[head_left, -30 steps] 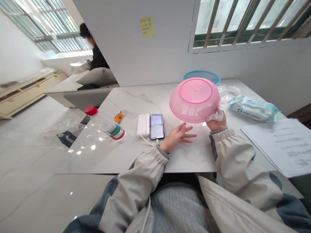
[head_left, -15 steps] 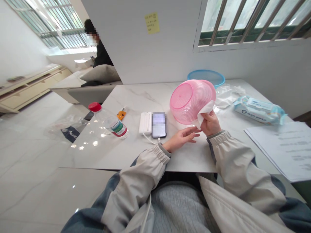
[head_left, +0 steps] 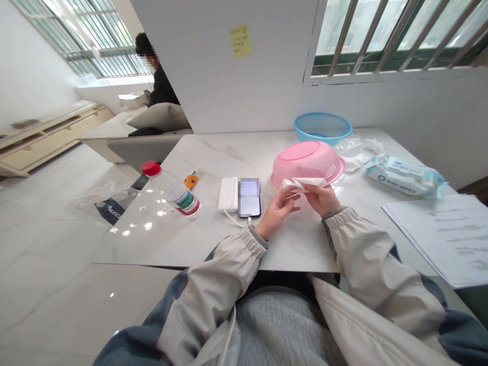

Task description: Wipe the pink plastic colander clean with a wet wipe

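Both my hands are closed on one white wipe (head_left: 304, 182): my left hand (head_left: 276, 211) pinches its near end between thumb and fingertips, and my right hand (head_left: 322, 198) grips the other end, so the wipe is stretched between them just above the table (head_left: 213, 239). The pink basket (head_left: 308, 161) lies upside down directly beyond my knuckles, touching or almost touching the wipe; I cannot tell which. I think the main risk is the wipe tearing or slipping from my left fingertips, since that pinch is light and the sheet looks thin. If I pull my hands apart too sharply, my knuckles could nudge the basket, and it is light enough to skid toward the blue basket (head_left: 322, 127) farther out. A dropped wet wipe could also land on the phone (head_left: 249, 197), which sits just to the left of my left hand beside the power bank (head_left: 227, 194), with a cable running under my wrist that a sleeve could snag. To the right of my right hand, the papers (head_left: 446, 234) lie near enough to catch drips. By my count: one wipe in hand, two baskets, one pack of wipes (head_left: 404, 175) off to the right, one phone, one power bank, one bottle (head_left: 171, 194) lying on its side well to the left, and one sheaf of papers.
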A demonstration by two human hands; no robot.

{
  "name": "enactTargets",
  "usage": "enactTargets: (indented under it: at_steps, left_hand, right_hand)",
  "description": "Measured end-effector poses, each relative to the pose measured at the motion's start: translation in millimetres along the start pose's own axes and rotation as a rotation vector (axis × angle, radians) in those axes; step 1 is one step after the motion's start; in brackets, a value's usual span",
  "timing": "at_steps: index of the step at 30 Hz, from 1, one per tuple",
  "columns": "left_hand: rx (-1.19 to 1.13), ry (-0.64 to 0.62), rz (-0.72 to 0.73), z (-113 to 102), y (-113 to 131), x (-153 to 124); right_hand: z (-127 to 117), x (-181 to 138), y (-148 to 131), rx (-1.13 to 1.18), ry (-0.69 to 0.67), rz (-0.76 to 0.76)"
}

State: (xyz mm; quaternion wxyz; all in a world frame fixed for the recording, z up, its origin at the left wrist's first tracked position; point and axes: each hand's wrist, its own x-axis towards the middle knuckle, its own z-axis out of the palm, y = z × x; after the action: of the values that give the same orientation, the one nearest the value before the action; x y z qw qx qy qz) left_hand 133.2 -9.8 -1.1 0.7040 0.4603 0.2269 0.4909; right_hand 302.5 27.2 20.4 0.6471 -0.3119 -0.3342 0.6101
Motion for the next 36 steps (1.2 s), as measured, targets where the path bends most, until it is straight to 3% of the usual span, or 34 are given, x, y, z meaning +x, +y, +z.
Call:
enactTargets:
  at_steps: [5, 13, 18, 22, 26, 29, 32, 36]
  left_hand:
    - [-0.201, 0.167, -0.011, 6.2, 6.4, -0.7]
    - [-0.454, 0.436, -0.007, -0.4, 8.7, 6.2]
    - [-0.504, 0.389, -0.097, -2.4, 10.8, 5.7]
    - [-0.485, 0.376, -0.085, -3.2, 16.1, 5.9]
    - [-0.502, 0.427, -0.106, -4.7, 20.0, 9.3]
    - [-0.544, 0.425, -0.115, -4.9, 19.7, 11.4]
    - [-0.559, 0.416, -0.114, -4.6, 18.8, 12.2]
    - [-0.542, 0.381, -0.078, -3.9, 18.6, 10.8]
  right_hand:
    - [-2.3, 0.1, 5.0, -0.133, -0.126, -0.019]
    - [-15.5, 1.4, 21.3, -0.298, -0.201, 0.001]
    - [-16.5, -2.2, 16.3, -0.236, -0.300, 0.101]
    - [-25.1, -2.7, -6.0, 0.004, -0.317, 0.205]
    - [-39.9, 8.0, -33.3, 0.246, -0.086, -0.020]
    - [-50.4, 21.1, -42.5, 0.168, 0.121, -0.012]
    - [-57.8, 31.8, -39.4, 0.053, 0.216, 0.034]
    - [-62.1, 38.8, -30.5, -0.007, 0.328, -0.036]
